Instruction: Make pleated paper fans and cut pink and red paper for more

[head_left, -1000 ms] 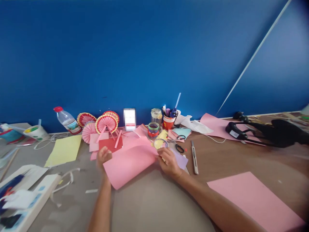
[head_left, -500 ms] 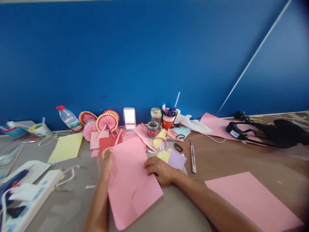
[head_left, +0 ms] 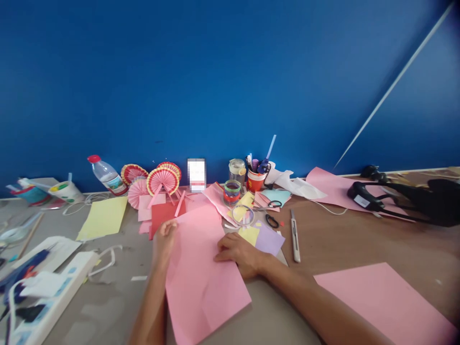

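A large sheet of pink paper (head_left: pixel 201 282) lies at a slant before me, its near part slightly raised and bent. My left hand (head_left: pixel 167 235) pinches the sheet's upper left edge, fingers closed. On the opposite edge, my right hand (head_left: pixel 237 251) has its fingers curled over the paper, with the thumb mostly hidden. Just beyond the sheet are a red paper piece (head_left: pixel 161 215) and folded paper fans (head_left: pixel 163 182) with pink sticks. Right of my right hand lie a purple paper piece (head_left: pixel 269 238) and a utility knife (head_left: pixel 295 237).
Another pink sheet (head_left: pixel 388 297) lies at the right. Scissors (head_left: pixel 272 220), a roll of tape (head_left: pixel 243 215) and a red cup of pens (head_left: pixel 256 180) stand or lie beyond. On the left are a power strip (head_left: pixel 61 292), yellow paper (head_left: pixel 104 218) and a bottle (head_left: pixel 107 177).
The view has turned slightly left, so everything sits a little further right. Both hands keep their places on the pink sheet, the right fingers reaching slightly further over it.
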`<state>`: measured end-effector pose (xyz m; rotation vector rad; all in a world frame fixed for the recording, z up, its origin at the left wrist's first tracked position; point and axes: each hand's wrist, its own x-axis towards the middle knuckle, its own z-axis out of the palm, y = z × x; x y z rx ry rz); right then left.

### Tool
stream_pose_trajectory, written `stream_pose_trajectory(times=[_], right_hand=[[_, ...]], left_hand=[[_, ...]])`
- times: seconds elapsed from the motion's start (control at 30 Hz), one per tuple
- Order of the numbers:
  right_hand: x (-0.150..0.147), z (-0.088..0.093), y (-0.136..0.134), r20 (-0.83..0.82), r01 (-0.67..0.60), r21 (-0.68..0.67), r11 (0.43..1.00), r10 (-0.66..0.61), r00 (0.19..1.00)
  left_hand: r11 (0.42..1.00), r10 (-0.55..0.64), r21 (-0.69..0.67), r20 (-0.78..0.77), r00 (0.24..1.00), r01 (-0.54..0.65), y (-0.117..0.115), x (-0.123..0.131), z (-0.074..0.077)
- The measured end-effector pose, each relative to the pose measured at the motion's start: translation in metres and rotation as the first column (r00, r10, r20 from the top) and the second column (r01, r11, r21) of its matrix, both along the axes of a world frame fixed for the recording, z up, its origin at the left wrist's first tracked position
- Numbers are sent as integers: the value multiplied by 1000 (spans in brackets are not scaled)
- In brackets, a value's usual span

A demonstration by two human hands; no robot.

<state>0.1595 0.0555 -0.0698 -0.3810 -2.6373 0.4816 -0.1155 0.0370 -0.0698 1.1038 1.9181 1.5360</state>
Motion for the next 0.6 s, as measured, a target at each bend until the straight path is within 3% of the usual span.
stream_pose_trajectory(times=[0.2, 0.33, 0.6], right_hand=[[-1, 2, -3, -97, 12, -22, 1000, -14, 995], [3, 7, -6, -197, -70, -63, 996, 56, 979], [13, 13, 2, -176, -63, -146, 987, 36, 984]], left_hand=[[999, -47, 6, 30, 998, 47, -2, 9, 5], [997, -75, -13, 37, 997, 75, -5, 16, 11], [991, -127, -36, 102, 987, 131, -7, 19, 18]])
